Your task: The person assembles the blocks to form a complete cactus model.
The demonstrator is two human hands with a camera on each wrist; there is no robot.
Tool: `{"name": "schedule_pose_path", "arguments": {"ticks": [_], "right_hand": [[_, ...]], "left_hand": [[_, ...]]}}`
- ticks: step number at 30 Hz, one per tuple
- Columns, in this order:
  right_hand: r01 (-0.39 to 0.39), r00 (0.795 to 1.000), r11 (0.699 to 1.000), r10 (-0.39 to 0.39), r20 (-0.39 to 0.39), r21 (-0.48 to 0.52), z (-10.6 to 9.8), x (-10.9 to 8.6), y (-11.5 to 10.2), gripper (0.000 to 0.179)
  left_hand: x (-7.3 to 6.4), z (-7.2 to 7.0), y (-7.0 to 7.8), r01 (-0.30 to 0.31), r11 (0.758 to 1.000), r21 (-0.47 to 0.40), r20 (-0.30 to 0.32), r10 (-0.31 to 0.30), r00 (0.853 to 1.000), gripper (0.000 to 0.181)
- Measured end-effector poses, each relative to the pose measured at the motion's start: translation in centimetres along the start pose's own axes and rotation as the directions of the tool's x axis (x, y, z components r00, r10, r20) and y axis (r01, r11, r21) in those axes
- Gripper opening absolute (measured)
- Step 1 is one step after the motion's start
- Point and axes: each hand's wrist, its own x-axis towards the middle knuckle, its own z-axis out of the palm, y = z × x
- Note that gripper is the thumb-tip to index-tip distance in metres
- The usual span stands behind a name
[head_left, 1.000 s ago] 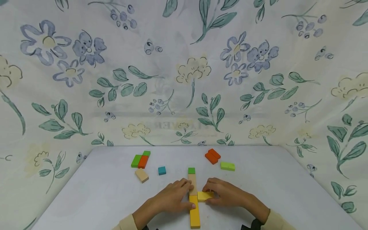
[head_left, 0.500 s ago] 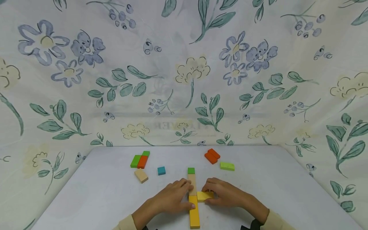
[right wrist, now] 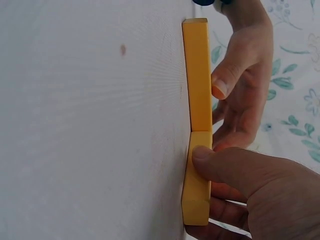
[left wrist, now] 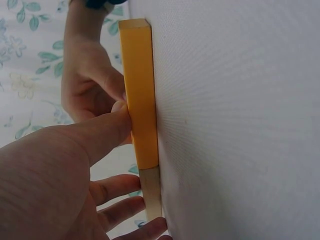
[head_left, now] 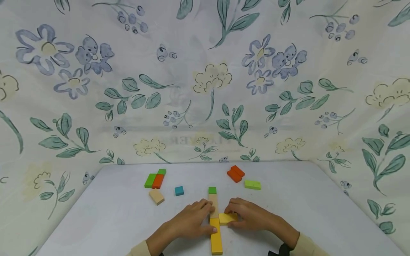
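Note:
A straight line of wooden blocks lies flat on the table: a small green block point(head_left: 212, 190) at the far end, a beige block point(head_left: 213, 198), then a long orange-yellow block point(head_left: 216, 245) nearest me. My left hand point(head_left: 191, 221) rests on the line, its thumb on top of the orange-yellow block and its extended fingers against the beige one. On the other side, my right hand point(head_left: 253, 215) pinches a paler yellow block point(right wrist: 196, 177) between thumb and fingers. That block meets the line crosswise, near the joint of beige and orange-yellow.
Back left, two green blocks and a red-orange block point(head_left: 158, 181) touch; a loose beige block point(head_left: 156, 196) and a blue block point(head_left: 179, 191) lie nearby. Back right are two red-orange blocks point(head_left: 235, 174) and a lime-green block point(head_left: 252, 185). A flowered cloth point(head_left: 205, 106) hangs behind the table.
Both hands and the blocks keep their places on the table. The head view has shifted slightly, so the whole scene sits a little further left.

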Motion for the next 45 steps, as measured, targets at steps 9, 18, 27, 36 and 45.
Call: {"name": "schedule_pose_path", "arguments": {"ticks": [9,18,27,36,45], "right_hand": [[0.004,1.000,1.000,-0.004,0.003,-0.010,-0.1,0.0,-0.2,0.026],[-0.001,1.000,1.000,0.001,0.005,-0.017,-0.2,0.0,-0.2,0.028],[-0.027,0.999,0.999,0.026,-0.025,-0.034,-0.5,0.0,-0.1,0.026],[-0.051,0.994,0.994,0.042,-0.098,-0.092,-3.0,-0.1,0.4,0.024],[-0.067,0.984,0.978,0.032,-0.176,-0.196,-5.9,-0.2,2.3,0.021]], "left_hand": [[0.0,0.2,-0.3,-0.008,1.000,-0.003,-0.001,0.008,1.000,0.067],[0.0,0.0,-0.1,-0.011,1.000,-0.005,0.002,0.011,1.000,0.066],[-0.1,0.0,0.0,0.007,1.000,-0.008,0.006,-0.007,1.000,0.065],[-0.1,0.0,0.1,0.020,1.000,-0.016,0.012,-0.019,1.000,0.066],[-0.1,0.0,-0.1,0.016,1.000,-0.026,0.012,-0.015,1.000,0.066]]}}
